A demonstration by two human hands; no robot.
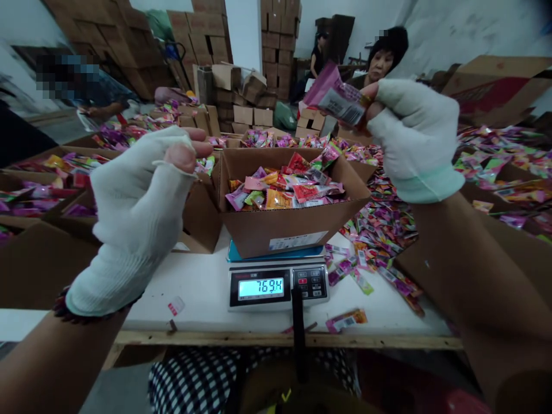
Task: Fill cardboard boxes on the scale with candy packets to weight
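My right hand (416, 135), in a white glove with bare fingertips, pinches a purple candy packet (336, 100) above the back right of an open cardboard box. My left hand (142, 213), gloved the same way, is raised left of the box, thumb near the curled fingers; nothing shows in it, though the inside of the grip is hidden. The cardboard box (297, 221), holding many colourful packets (282, 187), stands on a digital scale (278, 287). The lit display (261, 287) reads about 769.4.
Loose packets (379, 230) are heaped right of the scale, and one packet (347, 320) lies near the table's front edge (284, 339). More filled boxes flank both sides. People are across the table and at the left.
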